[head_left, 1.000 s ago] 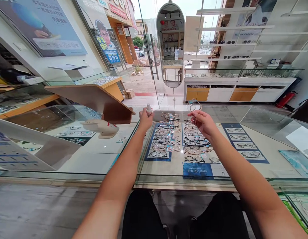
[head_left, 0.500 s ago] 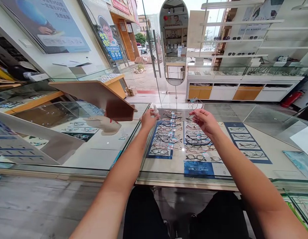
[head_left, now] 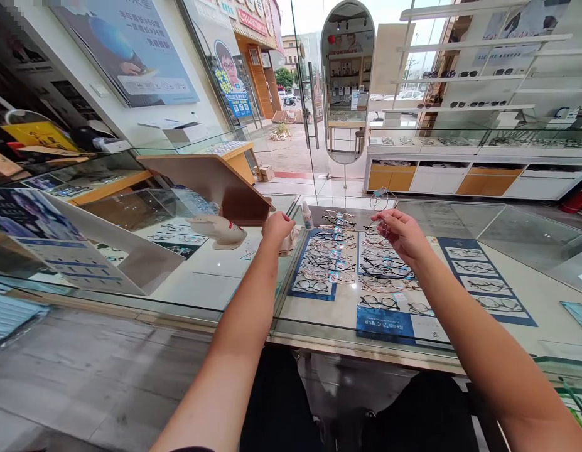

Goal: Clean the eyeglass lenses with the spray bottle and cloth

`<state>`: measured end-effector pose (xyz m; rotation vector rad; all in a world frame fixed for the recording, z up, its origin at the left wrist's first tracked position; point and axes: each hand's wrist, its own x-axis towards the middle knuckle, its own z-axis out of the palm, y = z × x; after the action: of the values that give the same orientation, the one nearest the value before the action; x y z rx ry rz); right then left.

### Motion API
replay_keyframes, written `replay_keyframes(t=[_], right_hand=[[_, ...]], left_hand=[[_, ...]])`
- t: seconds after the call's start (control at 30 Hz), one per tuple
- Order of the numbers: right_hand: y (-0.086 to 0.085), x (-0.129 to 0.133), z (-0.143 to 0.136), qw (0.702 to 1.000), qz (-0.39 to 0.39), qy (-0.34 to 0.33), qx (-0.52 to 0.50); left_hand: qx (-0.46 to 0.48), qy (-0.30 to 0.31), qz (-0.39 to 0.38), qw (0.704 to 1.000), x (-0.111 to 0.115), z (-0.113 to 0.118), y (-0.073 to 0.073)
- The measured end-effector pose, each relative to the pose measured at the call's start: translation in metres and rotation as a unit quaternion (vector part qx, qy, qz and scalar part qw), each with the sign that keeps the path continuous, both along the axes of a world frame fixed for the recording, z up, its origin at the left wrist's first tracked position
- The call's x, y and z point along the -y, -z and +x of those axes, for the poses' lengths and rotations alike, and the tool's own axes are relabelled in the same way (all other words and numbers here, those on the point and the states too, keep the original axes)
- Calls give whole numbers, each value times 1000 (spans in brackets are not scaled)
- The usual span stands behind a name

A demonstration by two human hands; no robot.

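My right hand (head_left: 400, 233) pinches a pair of thin-framed eyeglasses (head_left: 383, 199), held up above the glass counter. My left hand (head_left: 278, 228) has its fingers closed on a pale crumpled cloth (head_left: 291, 241) at the counter's seam. Just right of it stands a small white bottle (head_left: 307, 215), apart from the fingers. Between and below my hands, several eyeglasses (head_left: 323, 260) lie in a column on a blue and white sheet, with a second column (head_left: 385, 267) partly under my right hand.
A blue tray card (head_left: 488, 276) with several glasses lies at the right. Leftward are a beige display form (head_left: 221, 231), a tilted brown wooden stand (head_left: 201, 182) and a white calendar stand (head_left: 83, 245). An oval mirror (head_left: 347, 81) stands beyond the counter.
The view has swung left. My left hand has moved away from the white bottle and now grips the cloth. My right hand still holds the eyeglasses up.
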<state>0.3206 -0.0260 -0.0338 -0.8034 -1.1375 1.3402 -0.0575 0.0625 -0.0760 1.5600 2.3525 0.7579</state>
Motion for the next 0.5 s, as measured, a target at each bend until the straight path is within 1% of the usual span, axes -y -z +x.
replay_keyframes(t=[0.13,0.23,0.37,0.5], right_hand=[[-1,2,0,1000,7,3,10],[-1,2,0,1000,7,2,12],[-2,3,-1,1000,-4,-6,-9],[-9,5,-2,999,-33,-2,-39]], left_hand=[[-1,-16,-62,998,-2,-1,6],[3,-25,-75,997,-4,-1,8],[23,-33,-53,998,-5,-1,8],[67,-60,10,996,-4,-4,2]])
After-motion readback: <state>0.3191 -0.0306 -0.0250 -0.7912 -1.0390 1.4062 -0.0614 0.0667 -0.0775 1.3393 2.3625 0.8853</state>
